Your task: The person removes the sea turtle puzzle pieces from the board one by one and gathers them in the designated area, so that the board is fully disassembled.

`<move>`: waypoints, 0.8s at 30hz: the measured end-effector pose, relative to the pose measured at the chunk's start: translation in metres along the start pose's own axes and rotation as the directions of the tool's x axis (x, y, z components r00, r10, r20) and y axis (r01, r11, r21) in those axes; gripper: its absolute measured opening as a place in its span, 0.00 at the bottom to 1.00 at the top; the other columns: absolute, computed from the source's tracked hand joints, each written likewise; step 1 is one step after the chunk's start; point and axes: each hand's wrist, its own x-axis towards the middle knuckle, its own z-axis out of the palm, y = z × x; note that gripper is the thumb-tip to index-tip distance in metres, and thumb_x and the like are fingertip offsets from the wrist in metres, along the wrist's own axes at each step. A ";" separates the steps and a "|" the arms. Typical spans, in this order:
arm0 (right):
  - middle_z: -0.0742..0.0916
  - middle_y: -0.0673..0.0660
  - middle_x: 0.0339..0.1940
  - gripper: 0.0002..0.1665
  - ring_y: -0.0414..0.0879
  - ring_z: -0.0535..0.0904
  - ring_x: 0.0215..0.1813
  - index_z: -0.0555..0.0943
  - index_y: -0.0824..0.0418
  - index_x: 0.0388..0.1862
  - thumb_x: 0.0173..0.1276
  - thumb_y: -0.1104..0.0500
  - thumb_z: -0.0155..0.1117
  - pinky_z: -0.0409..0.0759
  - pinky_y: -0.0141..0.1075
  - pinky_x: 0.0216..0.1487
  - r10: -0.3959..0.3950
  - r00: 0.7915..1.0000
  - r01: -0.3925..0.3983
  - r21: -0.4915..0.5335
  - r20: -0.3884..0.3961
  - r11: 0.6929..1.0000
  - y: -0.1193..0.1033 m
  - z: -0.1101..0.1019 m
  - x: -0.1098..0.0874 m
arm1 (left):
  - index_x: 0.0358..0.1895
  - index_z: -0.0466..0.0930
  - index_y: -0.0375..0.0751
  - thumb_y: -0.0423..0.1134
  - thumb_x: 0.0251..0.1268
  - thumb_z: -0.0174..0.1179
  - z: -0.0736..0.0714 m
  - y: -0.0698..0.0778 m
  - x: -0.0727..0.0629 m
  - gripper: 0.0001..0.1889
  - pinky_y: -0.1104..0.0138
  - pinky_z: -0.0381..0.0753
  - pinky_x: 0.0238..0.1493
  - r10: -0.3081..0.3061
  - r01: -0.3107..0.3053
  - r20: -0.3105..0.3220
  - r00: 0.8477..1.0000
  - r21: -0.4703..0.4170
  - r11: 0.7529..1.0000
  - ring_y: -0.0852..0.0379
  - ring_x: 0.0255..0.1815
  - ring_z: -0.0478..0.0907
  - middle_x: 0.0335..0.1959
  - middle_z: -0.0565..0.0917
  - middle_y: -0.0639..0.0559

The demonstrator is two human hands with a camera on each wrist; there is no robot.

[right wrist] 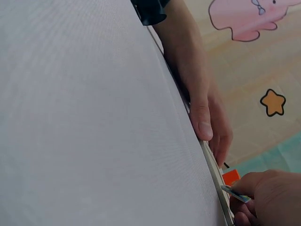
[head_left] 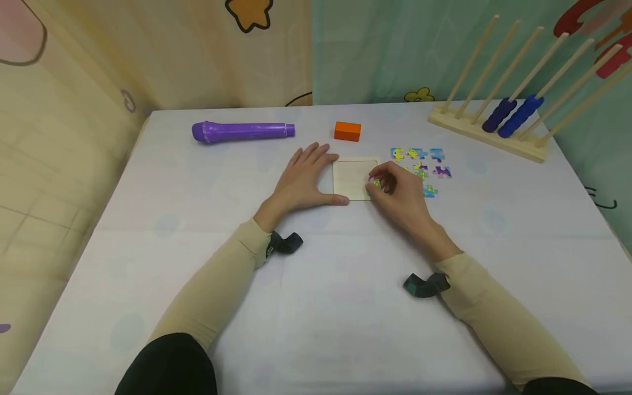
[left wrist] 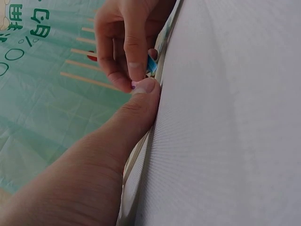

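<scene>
A pale wooden puzzle board [head_left: 351, 175] with a thin rim lies flat on the table. My left hand [head_left: 307, 181] rests at its left side, fingers straight, with the thumb touching the board's lower left corner. Over the board's right edge my right hand [head_left: 399, 195] pinches a small colourful puzzle piece [head_left: 375, 182] between thumb and fingers. In the right wrist view the piece [right wrist: 236, 194] is tilted near the board's edge. Several more puzzle pieces [head_left: 442, 171] lie right of the board, some of them hidden behind my right hand.
A purple toy microphone [head_left: 247, 131] lies at the back left. An orange block [head_left: 348, 131] sits behind the board. At the back right stands a wooden peg rack [head_left: 486, 134] with dark blue and purple beads [head_left: 519, 116] on two pegs. White cloth [head_left: 336, 307] covers the table.
</scene>
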 end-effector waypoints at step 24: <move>0.86 0.42 0.40 0.17 0.31 0.81 0.42 0.86 0.63 0.56 0.72 0.57 0.74 0.78 0.15 0.44 0.289 0.937 -0.277 0.089 -0.197 0.957 0.034 -0.093 -0.022 | 0.82 0.62 0.57 0.81 0.49 0.67 0.003 0.001 0.001 0.58 0.53 0.31 0.89 -0.008 0.008 0.006 1.000 0.013 1.000 0.51 0.90 0.39 0.88 0.51 0.53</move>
